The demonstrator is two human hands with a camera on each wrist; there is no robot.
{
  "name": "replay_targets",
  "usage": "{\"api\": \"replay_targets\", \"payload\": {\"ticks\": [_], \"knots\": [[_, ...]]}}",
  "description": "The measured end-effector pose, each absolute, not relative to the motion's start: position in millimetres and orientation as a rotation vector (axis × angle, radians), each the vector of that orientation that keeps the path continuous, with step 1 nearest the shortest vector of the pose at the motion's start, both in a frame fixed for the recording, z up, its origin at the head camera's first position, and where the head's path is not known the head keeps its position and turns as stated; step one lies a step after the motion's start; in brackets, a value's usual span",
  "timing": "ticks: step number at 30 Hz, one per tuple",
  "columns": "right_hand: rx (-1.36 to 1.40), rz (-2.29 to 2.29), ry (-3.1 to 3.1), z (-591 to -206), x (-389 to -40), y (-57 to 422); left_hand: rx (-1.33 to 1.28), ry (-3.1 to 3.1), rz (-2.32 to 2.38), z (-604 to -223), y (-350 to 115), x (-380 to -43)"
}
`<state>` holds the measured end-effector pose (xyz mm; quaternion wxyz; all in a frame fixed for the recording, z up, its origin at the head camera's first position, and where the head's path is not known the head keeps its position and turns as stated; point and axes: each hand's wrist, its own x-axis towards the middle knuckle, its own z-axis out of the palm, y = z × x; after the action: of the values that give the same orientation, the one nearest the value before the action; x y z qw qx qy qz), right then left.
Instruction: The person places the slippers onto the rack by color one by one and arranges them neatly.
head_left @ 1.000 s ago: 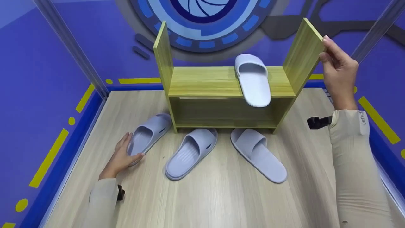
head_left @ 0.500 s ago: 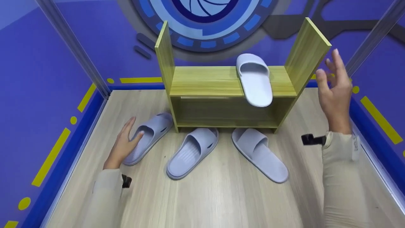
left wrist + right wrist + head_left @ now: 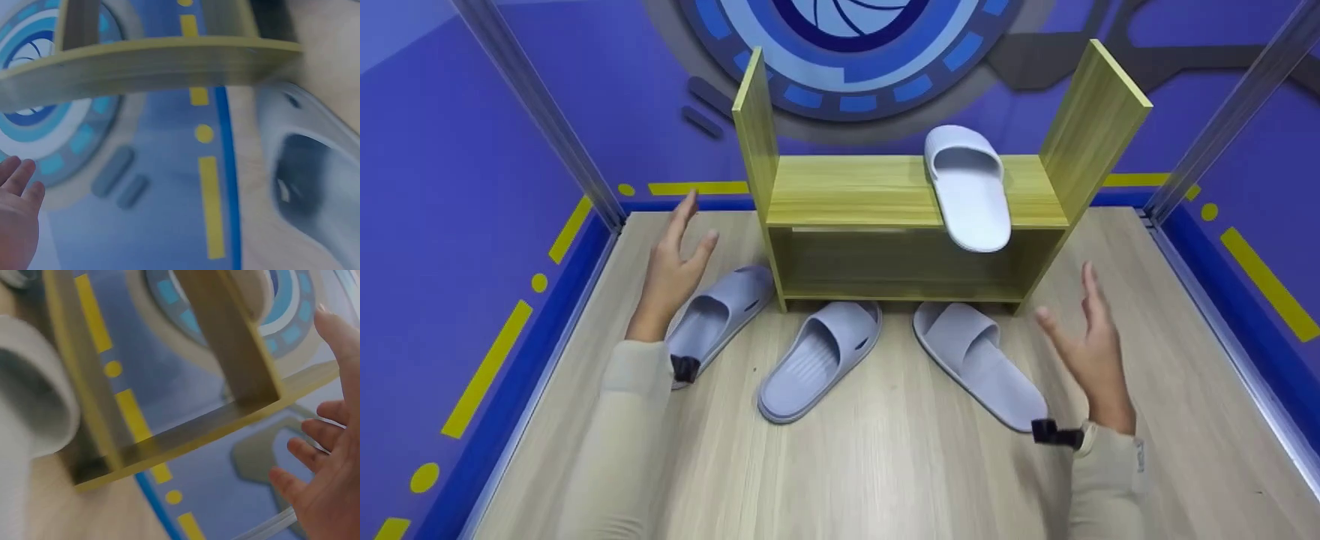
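My left hand is raised over the left grey slipper, fingers extended, thumb apart, holding nothing. To the right, my right hand hovers beside the right grey slipper, its fingers spread and bare. Between them lies another grey slipper, toe against the foot of a wooden shoe rack. On the rack's upper shelf a white slipper rests toe to the back, its heel jutting over the front edge. The right wrist view shows the right hand's fingers loosely bent near the rack's side.
The rack has two upright side panels and a lower shelf. Blue printed walls enclose the pale wood floor at the back and both sides. Metal posts stand in the corners.
My right hand has let go of the rack's right panel and come down toward the right grey slipper. My left hand has left the left slipper and risen toward the back.
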<state>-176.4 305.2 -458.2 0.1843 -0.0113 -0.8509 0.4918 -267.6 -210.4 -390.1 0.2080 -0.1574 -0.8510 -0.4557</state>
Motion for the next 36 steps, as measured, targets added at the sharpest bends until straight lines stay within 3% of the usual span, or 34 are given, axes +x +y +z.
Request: {"api": "replay_targets", "payload": {"ticks": [13,36], "knots": [[-0.035,1.32,-2.845,-534,-144,307,-0.529,-2.225,-1.398,-300,-163,-269],[-0.131,1.265,-3.052,-565,-132,290,-0.636,-2.119,-1.439,-271,-141,-282]]}}
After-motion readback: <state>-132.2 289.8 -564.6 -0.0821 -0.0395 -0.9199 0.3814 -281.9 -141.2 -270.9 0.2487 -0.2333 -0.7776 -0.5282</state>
